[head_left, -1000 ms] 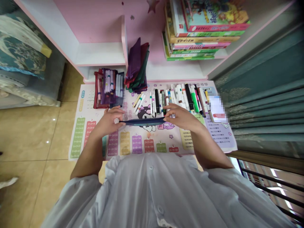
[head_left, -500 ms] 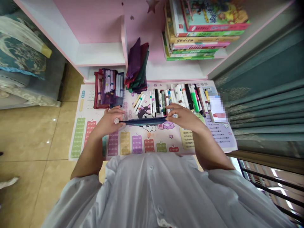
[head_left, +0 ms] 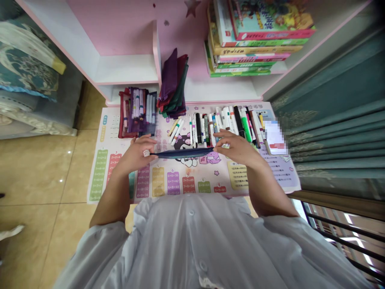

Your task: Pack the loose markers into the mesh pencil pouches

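My left hand (head_left: 138, 151) pinches the left end of a flat dark blue zip pouch (head_left: 180, 153), and my right hand (head_left: 236, 145) grips its right end. The pouch hangs edge-on just above a printed desk mat (head_left: 156, 178). Behind it, a row of markers and pens (head_left: 224, 123) lies on the mat. A few loose pens (head_left: 175, 130) sit left of that row.
Filled pouches of markers (head_left: 136, 110) lie at the back left of the mat. A stack of empty coloured pouches (head_left: 173, 84) leans on the pink shelf. Books (head_left: 252, 40) are piled on the shelf at right. A curtain (head_left: 337, 132) hangs at the right.
My right hand has slid a little to the right along the pouch's top edge. The left hand and the pouch stay in place.
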{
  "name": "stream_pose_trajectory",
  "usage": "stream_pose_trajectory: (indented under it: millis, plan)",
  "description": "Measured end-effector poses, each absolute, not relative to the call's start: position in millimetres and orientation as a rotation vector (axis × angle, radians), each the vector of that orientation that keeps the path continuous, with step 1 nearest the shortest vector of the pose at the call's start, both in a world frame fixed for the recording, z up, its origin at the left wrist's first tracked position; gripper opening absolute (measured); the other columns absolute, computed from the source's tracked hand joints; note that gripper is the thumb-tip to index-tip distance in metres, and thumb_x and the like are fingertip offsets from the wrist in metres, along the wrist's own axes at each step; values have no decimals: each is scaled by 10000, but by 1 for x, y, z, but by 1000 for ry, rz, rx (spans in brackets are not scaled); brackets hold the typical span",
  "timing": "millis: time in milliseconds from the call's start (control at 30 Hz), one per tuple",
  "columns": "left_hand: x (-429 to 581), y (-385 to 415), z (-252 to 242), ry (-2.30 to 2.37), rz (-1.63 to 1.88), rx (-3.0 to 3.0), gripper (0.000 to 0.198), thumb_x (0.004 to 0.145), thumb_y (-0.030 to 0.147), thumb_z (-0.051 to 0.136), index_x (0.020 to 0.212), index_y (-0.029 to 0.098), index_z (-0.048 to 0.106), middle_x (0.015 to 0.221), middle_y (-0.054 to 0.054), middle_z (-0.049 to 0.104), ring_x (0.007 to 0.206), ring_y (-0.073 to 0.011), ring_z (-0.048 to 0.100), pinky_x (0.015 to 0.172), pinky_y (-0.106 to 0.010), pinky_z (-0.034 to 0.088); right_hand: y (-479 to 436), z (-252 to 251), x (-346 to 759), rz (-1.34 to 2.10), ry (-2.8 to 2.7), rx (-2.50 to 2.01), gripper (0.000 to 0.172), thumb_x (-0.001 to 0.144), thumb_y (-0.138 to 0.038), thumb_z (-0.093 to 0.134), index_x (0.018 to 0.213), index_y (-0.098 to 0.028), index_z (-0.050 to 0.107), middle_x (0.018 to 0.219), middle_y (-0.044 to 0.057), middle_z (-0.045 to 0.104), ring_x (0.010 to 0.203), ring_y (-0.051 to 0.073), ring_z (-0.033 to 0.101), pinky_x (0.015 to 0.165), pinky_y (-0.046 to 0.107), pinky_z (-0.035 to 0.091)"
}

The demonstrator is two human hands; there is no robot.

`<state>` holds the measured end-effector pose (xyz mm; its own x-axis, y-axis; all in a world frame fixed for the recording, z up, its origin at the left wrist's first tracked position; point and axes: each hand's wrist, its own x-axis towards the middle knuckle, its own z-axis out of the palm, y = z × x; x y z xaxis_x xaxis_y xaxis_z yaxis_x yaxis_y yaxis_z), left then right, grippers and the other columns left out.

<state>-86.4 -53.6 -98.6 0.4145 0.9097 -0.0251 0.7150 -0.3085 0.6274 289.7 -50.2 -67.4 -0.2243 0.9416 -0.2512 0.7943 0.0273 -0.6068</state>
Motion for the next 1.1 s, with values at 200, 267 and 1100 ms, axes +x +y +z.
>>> stream_pose_trajectory:
  millis: [200, 267, 1100]
  plan:
    - [-87, -54, -98, 1367, 453, 2117, 255, 774, 442, 669, 684, 217, 587, 1225, -69, 701, 1382, -317, 479, 1166, -534, 318, -51, -69, 291, 964, -2048, -1791, 189, 805, -385, 659, 677, -254, 705, 1397, 12, 625, 1462, 310, 398, 1187, 574, 334]
    - [-87, -54, -98, 1362, 444, 2116, 250, 773, 438, 666, 686, 217, 586, 1227, -72, 699, 1386, -318, 475, 1164, -537, 317, -52, -70, 292, 960, -2049, -1780, 190, 804, -385, 657, 675, -252, 703, 1391, 17, 631, 1459, 309, 405, 1186, 568, 338]
    - [-61, -67, -92, 1545, 256, 2279, 242, 731, 375, 780, 956, 292, 743, 1371, -108, 613, 1432, -410, 387, 1143, -754, 124, -56, -87, 297, 1034, -2038, -1579, 242, 813, -443, 591, 700, -252, 690, 1156, 43, 741, 1248, 293, 614, 1090, 543, 436]
